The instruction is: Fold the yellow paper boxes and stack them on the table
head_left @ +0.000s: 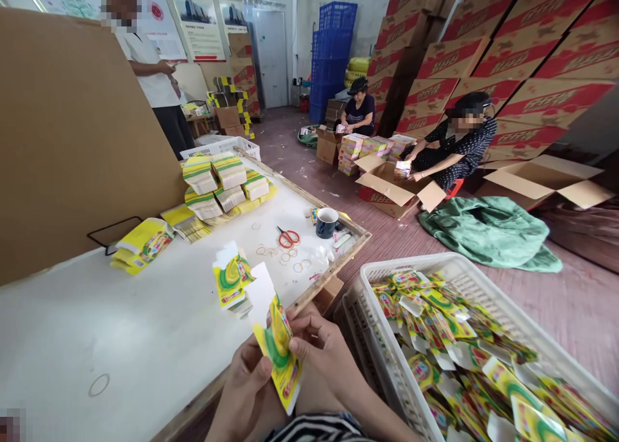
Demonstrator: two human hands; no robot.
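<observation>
left hand (246, 382), right hand (325, 353): fingers pinch yellow packet (283, 359) | packet stack (231, 279) just ahead | crate (411, 262) right | scissors (289, 237) beyond

Packet (280, 355): between left hand (246, 390) and right hand (322, 351), touching both.
Stack (232, 277): on table (120, 339), just beyond the hands.
Scissors (289, 237): farther beyond, left of cup (327, 222).
Basket (372, 339): right of right hand, loose packets (435, 326) inside.
Bundles (222, 184): far beyond left hand.

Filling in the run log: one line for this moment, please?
left hand: holds yellow packet | right hand: pinches it | white crate: beside table
</observation>
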